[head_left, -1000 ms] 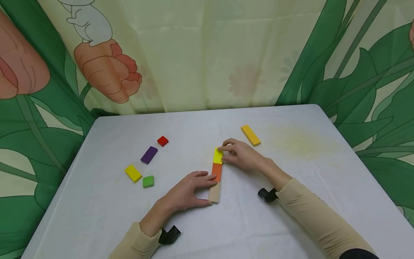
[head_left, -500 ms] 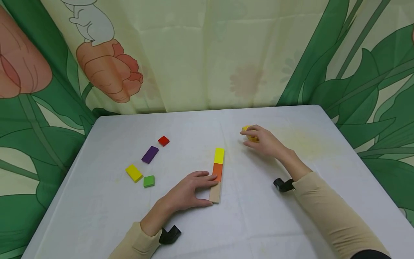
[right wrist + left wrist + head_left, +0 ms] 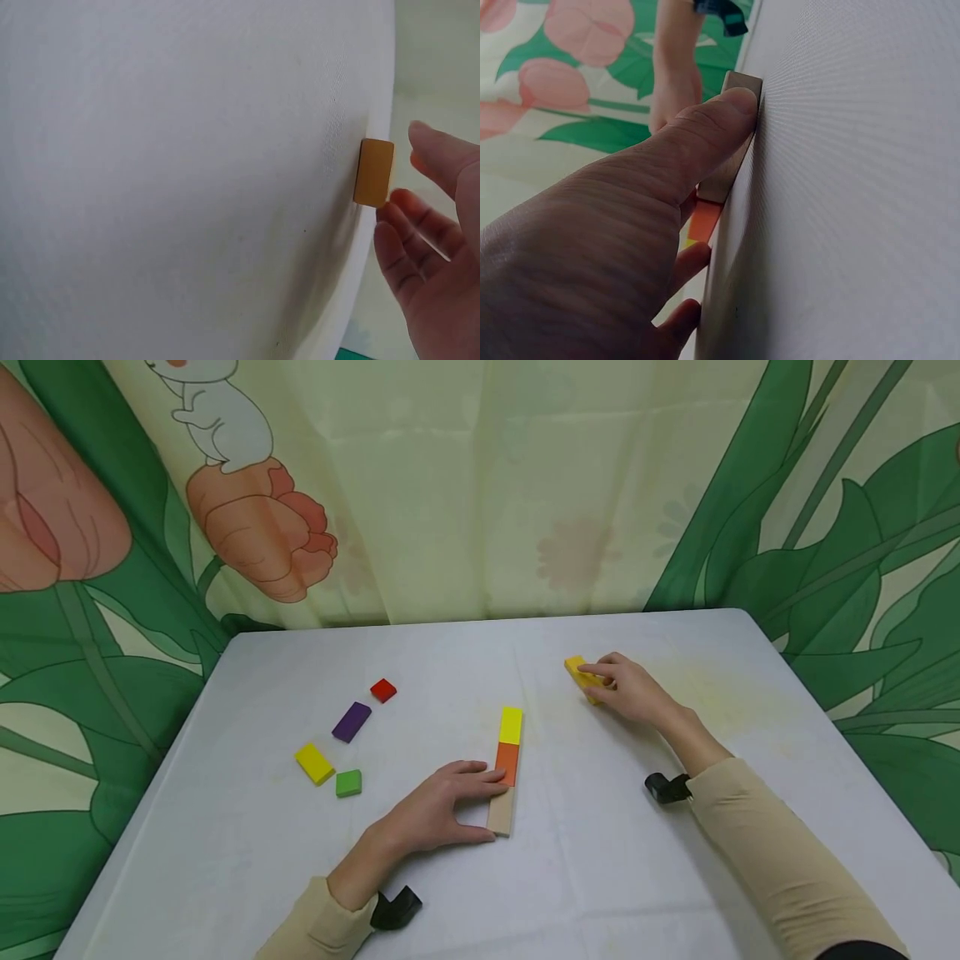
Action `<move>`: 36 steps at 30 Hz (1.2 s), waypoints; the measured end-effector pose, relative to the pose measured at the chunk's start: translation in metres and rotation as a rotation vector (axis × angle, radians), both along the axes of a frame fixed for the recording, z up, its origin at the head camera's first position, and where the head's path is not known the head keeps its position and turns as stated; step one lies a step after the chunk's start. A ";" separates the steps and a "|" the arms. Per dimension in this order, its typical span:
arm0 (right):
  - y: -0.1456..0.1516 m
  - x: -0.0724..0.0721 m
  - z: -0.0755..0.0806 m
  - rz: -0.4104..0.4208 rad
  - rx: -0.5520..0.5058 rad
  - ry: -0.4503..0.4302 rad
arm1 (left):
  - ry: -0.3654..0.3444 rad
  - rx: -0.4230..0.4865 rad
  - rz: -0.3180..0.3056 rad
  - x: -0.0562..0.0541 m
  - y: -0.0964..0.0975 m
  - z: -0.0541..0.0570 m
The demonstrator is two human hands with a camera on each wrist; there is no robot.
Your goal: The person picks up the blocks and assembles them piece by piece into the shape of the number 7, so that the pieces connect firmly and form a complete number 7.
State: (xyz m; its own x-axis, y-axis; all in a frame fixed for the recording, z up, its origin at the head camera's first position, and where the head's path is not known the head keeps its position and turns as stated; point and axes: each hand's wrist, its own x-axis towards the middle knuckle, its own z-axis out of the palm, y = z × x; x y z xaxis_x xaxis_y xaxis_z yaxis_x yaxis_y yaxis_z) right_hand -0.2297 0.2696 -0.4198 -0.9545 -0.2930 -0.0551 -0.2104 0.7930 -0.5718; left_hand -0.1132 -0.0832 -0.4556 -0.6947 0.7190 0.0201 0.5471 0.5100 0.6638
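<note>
In the head view, my left hand (image 3: 448, 806) rests at a row of three blocks with straight fingers. Its thumb touches the near end of the plain wooden block (image 3: 502, 814), and a fingertip lies by the orange block (image 3: 507, 762). Beyond that lies a yellow block (image 3: 511, 726), end to end with the orange one. The left wrist view shows the thumb against the wooden block (image 3: 733, 169). My right hand (image 3: 628, 691) reaches over a long golden-yellow block (image 3: 576, 665) at the back right; in the right wrist view, thumb and fingers spread beside the yellow block's end (image 3: 373, 173).
Left of the row lie a red block (image 3: 383, 691), a purple block (image 3: 352, 722), another yellow block (image 3: 315, 764) and a green block (image 3: 348, 783). A white cloth covers the table (image 3: 592, 893). A patterned curtain (image 3: 450, 510) hangs behind its far edge.
My right hand has left the yellow block at the row's far end and moved back and right to the long yellow block. The left hand has stayed at the row.
</note>
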 end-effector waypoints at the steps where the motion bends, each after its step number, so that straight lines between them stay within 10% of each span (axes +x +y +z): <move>1: 0.000 0.000 0.000 0.003 0.006 0.002 | 0.004 0.002 -0.001 0.000 0.000 0.000; 36: -0.062 -0.007 -0.005 0.076 0.031 0.004 | -0.003 -0.026 -0.003 0.000 0.000 0.004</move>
